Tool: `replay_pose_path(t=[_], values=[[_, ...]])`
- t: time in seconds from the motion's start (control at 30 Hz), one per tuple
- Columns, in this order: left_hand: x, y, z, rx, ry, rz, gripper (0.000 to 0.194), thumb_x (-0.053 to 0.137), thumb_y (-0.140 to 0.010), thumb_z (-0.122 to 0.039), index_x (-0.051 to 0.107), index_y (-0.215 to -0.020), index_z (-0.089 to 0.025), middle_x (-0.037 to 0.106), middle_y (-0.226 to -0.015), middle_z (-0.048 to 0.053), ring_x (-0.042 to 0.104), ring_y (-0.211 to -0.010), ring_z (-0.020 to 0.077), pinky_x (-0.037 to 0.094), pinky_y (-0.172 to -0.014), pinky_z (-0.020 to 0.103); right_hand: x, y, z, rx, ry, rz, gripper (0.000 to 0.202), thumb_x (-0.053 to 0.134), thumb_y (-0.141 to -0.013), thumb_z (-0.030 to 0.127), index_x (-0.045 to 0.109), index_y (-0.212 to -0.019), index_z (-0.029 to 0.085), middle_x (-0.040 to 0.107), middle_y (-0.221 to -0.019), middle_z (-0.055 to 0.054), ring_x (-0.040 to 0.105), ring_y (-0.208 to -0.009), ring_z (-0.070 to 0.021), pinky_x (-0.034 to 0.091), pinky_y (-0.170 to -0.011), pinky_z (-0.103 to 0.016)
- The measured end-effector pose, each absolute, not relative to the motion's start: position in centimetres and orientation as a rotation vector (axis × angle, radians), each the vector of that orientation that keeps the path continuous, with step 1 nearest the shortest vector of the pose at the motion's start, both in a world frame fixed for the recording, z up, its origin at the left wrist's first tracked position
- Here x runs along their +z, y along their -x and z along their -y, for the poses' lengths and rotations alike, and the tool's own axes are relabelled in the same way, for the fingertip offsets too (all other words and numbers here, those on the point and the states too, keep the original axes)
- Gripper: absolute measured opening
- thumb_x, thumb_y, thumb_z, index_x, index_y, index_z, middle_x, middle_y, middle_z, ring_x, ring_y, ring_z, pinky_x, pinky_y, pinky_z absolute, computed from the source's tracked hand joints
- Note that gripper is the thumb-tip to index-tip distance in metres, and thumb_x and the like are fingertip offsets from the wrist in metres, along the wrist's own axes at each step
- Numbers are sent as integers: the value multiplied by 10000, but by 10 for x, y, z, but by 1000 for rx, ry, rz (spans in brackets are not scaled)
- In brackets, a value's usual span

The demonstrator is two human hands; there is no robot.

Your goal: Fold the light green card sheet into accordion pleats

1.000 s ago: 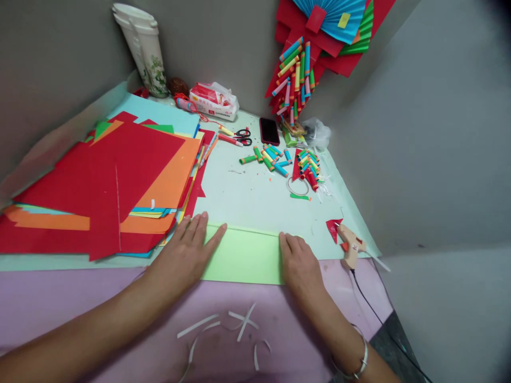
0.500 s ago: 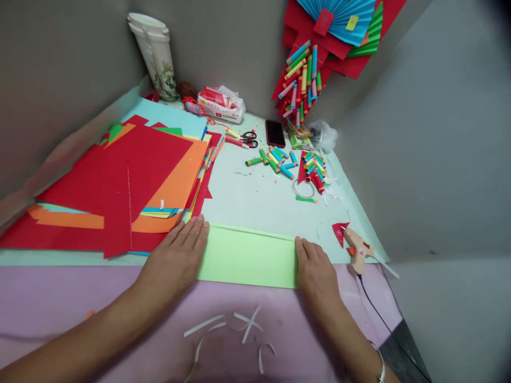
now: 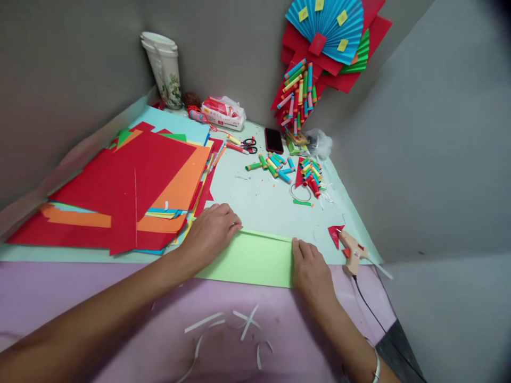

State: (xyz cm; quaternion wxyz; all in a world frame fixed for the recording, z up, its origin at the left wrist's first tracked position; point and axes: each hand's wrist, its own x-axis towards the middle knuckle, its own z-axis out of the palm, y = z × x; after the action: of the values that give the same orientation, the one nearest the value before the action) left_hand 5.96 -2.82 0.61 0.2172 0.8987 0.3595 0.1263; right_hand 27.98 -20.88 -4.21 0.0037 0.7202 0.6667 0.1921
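Note:
A light green paper sheet (image 3: 255,260) lies near the front edge of the pale paper cover, with a narrow fold along its far edge. My left hand (image 3: 213,231) is on the upper left part of that fold, its fingers curled and pinching the edge. At the sheet's right end, my right hand (image 3: 313,268) presses down with its fingers close together on the paper, its fingertips at the right end of the fold.
Stacked red and orange sheets (image 3: 175,183) lie left. Behind are scissors (image 3: 249,146), a phone (image 3: 273,141) and small paper rolls (image 3: 275,166). A glue gun (image 3: 353,252) rests right. White strips (image 3: 248,322) lie in front. A blue fan decoration (image 3: 331,26) stands at the back.
My left hand has moved right along the fold and its fingers have curled from flat into a pinch. My right hand stays at the right end. The camera view has shifted slightly.

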Motion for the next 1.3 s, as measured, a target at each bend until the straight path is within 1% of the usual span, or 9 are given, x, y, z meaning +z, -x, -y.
replay_pose_path(t=[0.13,0.27,0.43,0.6,0.73,0.9,1.0,1.17,1.3], values=[[-6,-61,13,260,-2389,-1008,183,573,-881,-286,734,-827,-218,683,-894,54,624,-912,230,465,-762,333,-35,-281,204,526,-2407,-2067,328,432,-966,85,618,-1234,58,679,-1036,-152,580,-918,-257,507,-788,-376],[-8,-59,8,229,-2337,-990,172,565,-850,-305,714,-806,-230,677,-888,44,623,-910,220,452,-741,316,-21,-282,188,331,-2585,-2140,280,455,-1027,276,706,-1021,152,672,-963,-101,564,-887,-231,465,-794,-353],[-10,-60,6,191,-2317,-983,178,557,-818,-318,707,-803,-223,676,-904,50,615,-920,221,449,-756,317,-11,-279,158,-184,-2707,-2256,129,613,-951,274,710,-899,208,661,-885,-41,579,-880,-198,447,-804,-309],[-11,-62,2,138,-2305,-1027,232,580,-796,-326,678,-975,-216,691,-958,47,627,-928,217,434,-721,297,-4,-279,134,-615,-2701,-2095,41,684,-874,239,703,-867,203,658,-887,-19,592,-875,-174,437,-797,-286],[-1,-69,-2,27,-2309,-1036,149,608,-761,-307,685,-859,-224,694,-895,37,625,-854,210,371,-621,281,6,-284,120,-795,-2601,-1984,66,707,-826,224,713,-886,198,659,-895,-12,588,-821,-150,418,-728,-258],[11,-73,-4,-36,-2329,-1005,96,599,-752,-277,678,-767,-224,689,-879,47,613,-862,221,350,-614,286,18,-287,107,-905,-2473,-1982,23,700,-794,185,685,-776,188,641,-754,18,539,-655,-118,365,-611,-240],[10,-71,-2,-20,-2332,-990,86,587,-761,-266,660,-770,-222,690,-892,44,611,-869,216,360,-631,287,22,-287,105,-938,-2424,-2010,40,677,-791,162,662,-764,187,631,-745,26,520,-645,-111,346,-594,-236],[8,-64,4,-21,-2294,-971,104,564,-806,-291,651,-832,-240,703,-813,-3,618,-745,177,343,-580,278,23,-285,115,-959,-2388,-2075,46,625,-843,177,639,-809,204,619,-740,38,512,-654,-115,351,-602,-241],[26,-56,11,50,-2341,-970,142,574,-845,-269,701,-907,-257,717,-875,-6,635,-806,180,384,-642,282,35,-284,132,-637,-2367,-2350,105,600,-911,153,672,-961,211,674,-870,-12,588,-782,-152,427,-698,-274]])
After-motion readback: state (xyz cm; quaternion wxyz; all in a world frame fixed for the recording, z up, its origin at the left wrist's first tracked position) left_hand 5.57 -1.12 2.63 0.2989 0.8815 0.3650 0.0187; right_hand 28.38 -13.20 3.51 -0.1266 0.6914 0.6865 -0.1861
